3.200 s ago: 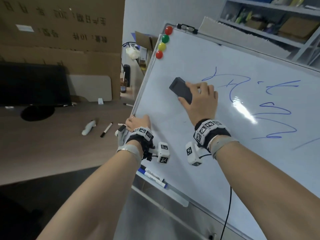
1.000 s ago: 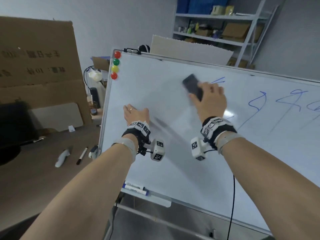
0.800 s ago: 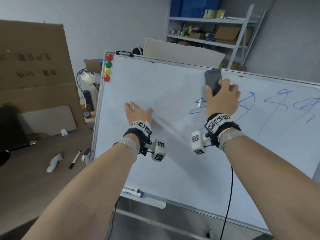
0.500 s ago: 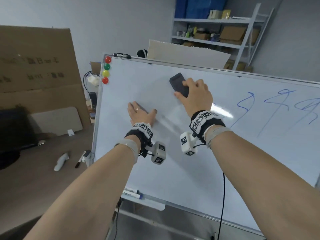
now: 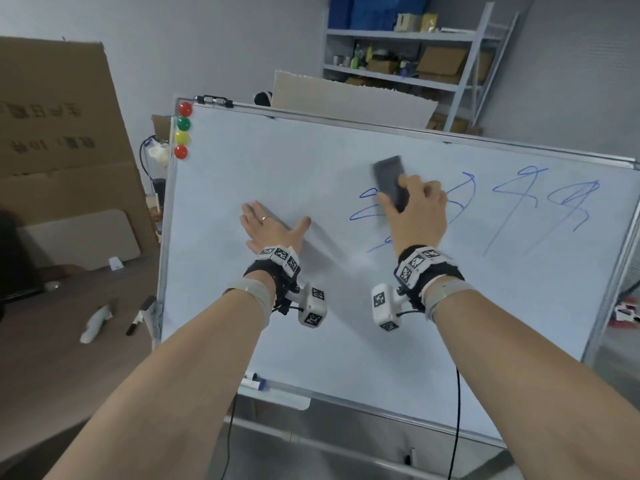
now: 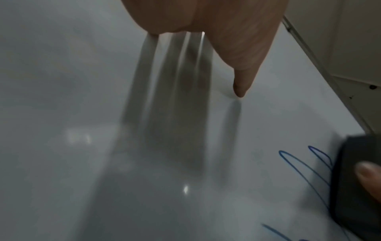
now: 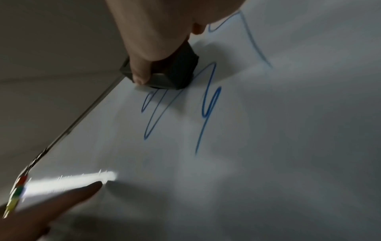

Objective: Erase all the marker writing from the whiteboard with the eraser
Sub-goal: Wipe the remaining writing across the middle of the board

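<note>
The whiteboard [image 5: 346, 306] stands tilted on its frame, blue marker writing [image 5: 540, 202] across its right half; the left hand [image 5: 268, 230] presses flat on the board, fingers straight and spread; the right hand [image 5: 415, 213] curls its fingers around the dark eraser [image 5: 389, 180], held against the board on the leftmost scribble; four coloured magnets [image 5: 181, 131] line the upper left corner.

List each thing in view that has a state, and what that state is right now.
Whiteboard: left part bare, blue writing remains on the right.
Eraser: on the board, over the blue loops.
Right hand: grips the eraser.
Left hand: flat on the board, fingers straight.
Marker: lying in the tray, capped.
</note>
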Available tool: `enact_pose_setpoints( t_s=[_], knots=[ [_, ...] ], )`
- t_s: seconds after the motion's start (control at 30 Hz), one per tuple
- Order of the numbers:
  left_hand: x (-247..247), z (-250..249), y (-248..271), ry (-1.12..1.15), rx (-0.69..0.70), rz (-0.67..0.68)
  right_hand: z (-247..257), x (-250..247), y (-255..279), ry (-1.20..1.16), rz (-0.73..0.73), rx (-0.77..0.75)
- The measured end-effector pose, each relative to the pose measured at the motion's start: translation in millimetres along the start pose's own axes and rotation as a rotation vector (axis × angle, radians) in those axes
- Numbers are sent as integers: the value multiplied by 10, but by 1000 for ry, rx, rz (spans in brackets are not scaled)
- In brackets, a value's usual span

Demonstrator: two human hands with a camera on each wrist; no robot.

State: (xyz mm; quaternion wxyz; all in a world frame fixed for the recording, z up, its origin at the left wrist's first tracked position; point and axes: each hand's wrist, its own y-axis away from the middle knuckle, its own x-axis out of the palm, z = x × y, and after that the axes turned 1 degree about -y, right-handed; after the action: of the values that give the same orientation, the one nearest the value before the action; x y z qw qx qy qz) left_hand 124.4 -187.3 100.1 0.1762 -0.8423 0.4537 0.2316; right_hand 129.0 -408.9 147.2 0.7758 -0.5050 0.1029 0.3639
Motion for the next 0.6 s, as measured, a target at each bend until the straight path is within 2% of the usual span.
enact_pose_setpoints(
  t_s=[0.13,0.27,0.33,0.47,0.6],
  knots=[
    [-62,76,14,-24,9,3,226,252,326,3,164,-267],
    [-55,187,42,-70,-7,-9,126,252,464,68,189,-375],
    [4,178,77,-100,-20,-22,0,137,412,67,151,-299],
    [172,43,172,-103,-16,-42,-338,-173,267,68,11,23],
    [293,-4,247,-81,2,-30,-463,-268,271,89,-36,106]
  ],
)
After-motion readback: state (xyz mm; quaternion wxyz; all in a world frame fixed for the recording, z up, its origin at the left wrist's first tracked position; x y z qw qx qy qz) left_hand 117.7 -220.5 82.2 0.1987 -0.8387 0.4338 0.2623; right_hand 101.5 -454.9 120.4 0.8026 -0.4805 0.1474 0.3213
